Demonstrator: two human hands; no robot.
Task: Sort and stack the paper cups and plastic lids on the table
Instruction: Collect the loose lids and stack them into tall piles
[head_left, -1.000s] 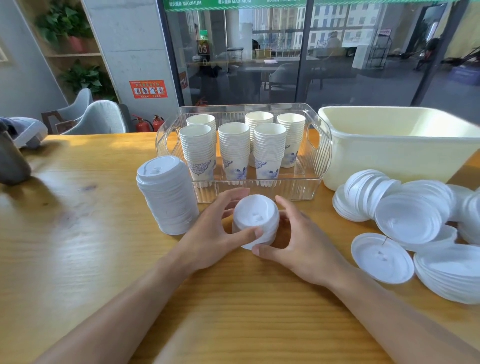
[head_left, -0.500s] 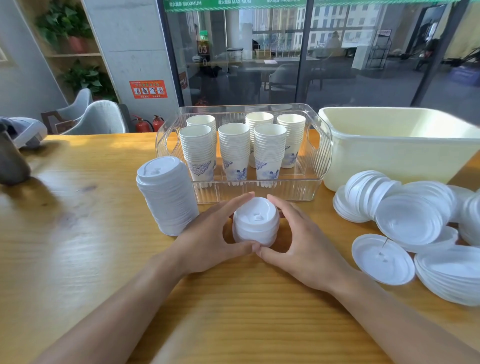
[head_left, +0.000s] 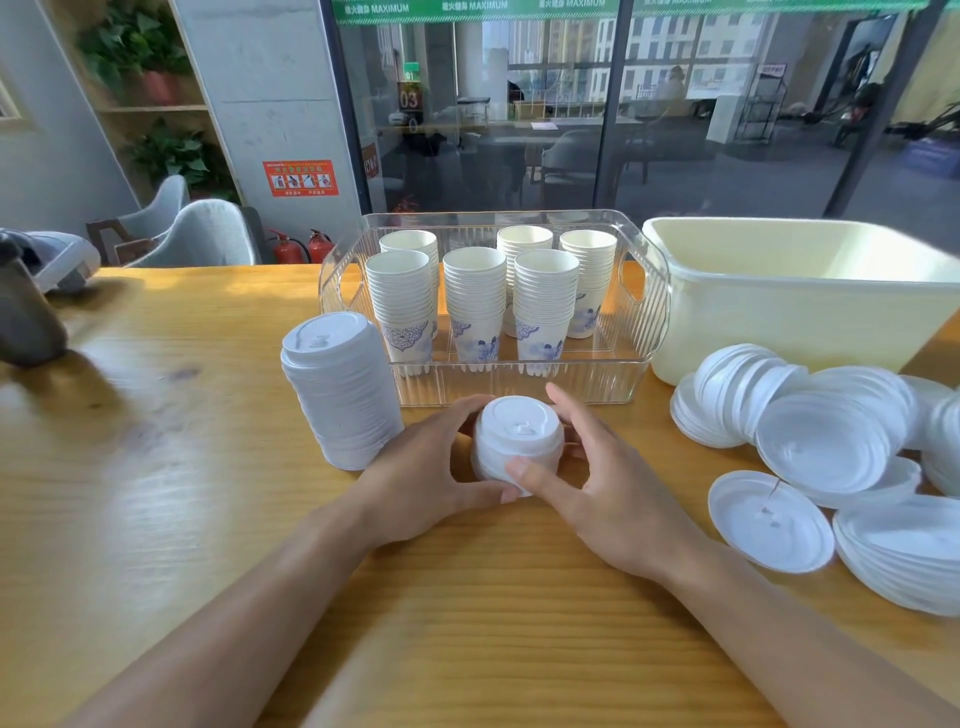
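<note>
On the grained wooden table (head_left: 156, 493), the left hand (head_left: 415, 483) and right hand (head_left: 608, 493) cup a short stack of white domed plastic lids (head_left: 517, 441) between curled fingers and thumbs, just before a ribbed clear plastic bin (head_left: 644, 312) of nested paper cups (head_left: 475, 306). A taller lid stack (head_left: 340, 389) stands left; loose lids (head_left: 821, 447) lie right, near a smooth cream tub (head_left: 800, 301).

Bright daylight from the glass wall ahead puts a pale sheen on the yellow wooden table (head_left: 156, 519) and soft shadows toward the camera, wide-angle bending curves the frame edges, and both bare forearms smear with blur near the bottom
</note>
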